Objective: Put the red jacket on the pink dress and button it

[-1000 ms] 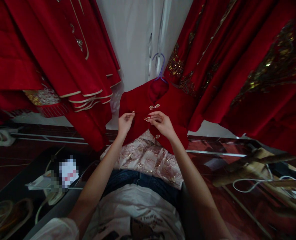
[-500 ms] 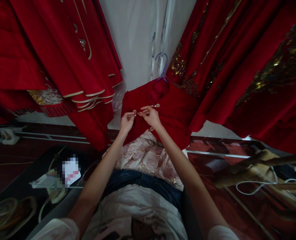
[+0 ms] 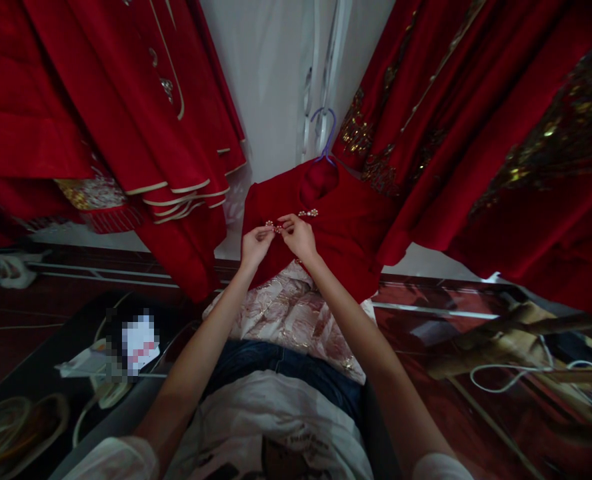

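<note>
A small red jacket [image 3: 349,223] hangs in front of me on a purple hanger [image 3: 325,133]. It has pearl-like knot buttons; one fastened pair [image 3: 309,213] sits near the collar. My left hand [image 3: 255,245] and my right hand [image 3: 299,238] meet at the jacket's front opening. Both pinch a second pearl button clasp [image 3: 275,227] between their fingertips, left half in the left hand, right half in the right. A pale pink and gold brocade skirt [image 3: 296,313] hangs below the jacket, against my lap.
Long red garments with gold trim [image 3: 141,133] hang at the left, and red gowns with gold embroidery [image 3: 476,133] at the right. A white wall [image 3: 271,80] lies behind. White cables [image 3: 516,373] lie on the glossy dark floor at the right; a cord and label [image 3: 126,347] at the left.
My right hand moved left and up from the lower buttons to meet my left hand. The two jacket edges have come together at the second clasp.
</note>
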The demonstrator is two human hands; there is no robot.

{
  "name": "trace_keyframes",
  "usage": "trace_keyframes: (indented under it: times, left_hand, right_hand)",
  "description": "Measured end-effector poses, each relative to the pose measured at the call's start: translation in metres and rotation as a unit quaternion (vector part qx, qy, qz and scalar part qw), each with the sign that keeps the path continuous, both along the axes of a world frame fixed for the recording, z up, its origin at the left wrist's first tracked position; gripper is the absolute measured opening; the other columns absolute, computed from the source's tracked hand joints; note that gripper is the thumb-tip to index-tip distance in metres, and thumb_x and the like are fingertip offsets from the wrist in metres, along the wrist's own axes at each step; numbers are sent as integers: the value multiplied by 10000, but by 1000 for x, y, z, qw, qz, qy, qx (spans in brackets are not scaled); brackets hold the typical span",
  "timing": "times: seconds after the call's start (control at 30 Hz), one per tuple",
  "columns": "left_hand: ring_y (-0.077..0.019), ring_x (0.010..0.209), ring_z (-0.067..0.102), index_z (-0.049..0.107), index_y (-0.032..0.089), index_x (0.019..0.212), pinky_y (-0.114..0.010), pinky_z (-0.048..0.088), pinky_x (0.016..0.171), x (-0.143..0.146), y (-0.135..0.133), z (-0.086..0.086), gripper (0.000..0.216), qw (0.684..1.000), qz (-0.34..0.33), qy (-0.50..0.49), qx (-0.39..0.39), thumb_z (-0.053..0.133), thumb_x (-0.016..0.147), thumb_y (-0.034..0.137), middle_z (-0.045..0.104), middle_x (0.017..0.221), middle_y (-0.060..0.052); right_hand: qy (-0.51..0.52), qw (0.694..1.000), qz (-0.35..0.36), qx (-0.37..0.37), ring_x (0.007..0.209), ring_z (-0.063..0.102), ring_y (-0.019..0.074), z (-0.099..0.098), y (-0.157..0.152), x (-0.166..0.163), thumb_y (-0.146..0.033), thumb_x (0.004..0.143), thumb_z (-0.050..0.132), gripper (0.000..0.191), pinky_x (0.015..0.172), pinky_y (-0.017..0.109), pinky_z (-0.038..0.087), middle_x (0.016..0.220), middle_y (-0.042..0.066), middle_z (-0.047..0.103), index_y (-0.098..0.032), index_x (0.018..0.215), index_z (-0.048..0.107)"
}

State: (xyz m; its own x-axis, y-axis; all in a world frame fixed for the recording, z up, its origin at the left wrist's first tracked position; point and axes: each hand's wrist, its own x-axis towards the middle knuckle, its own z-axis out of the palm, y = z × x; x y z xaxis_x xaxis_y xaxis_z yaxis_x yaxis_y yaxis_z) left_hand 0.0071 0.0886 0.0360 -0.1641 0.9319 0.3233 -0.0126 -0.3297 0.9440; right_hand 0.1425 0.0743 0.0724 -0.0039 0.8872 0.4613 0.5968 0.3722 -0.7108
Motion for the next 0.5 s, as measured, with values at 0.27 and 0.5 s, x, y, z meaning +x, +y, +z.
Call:
trace_keyframes:
  times: [0.27,0.5]
  left_hand:
    - [-170,745,690,726,144,777,-329,553,800,-4,5,-1,168,1000,5,17,25,744,645,247,743,807,-77]
    - [-151,754,674,685,165,787,-313,535,807,-8,11,-2,149,996,-30,61,58,716,687,271,727,814,-54]
  right_hand:
    - [14,1000,-5,7,793,659,131,-3,-1,-2,-143,813,603,231,798,270,517,904,11,695,-221,1026,645]
    - [37,999,10,15,829,681,135,-5,0,1,-155,836,588,188,828,279,532,921,27,718,-201,1002,662]
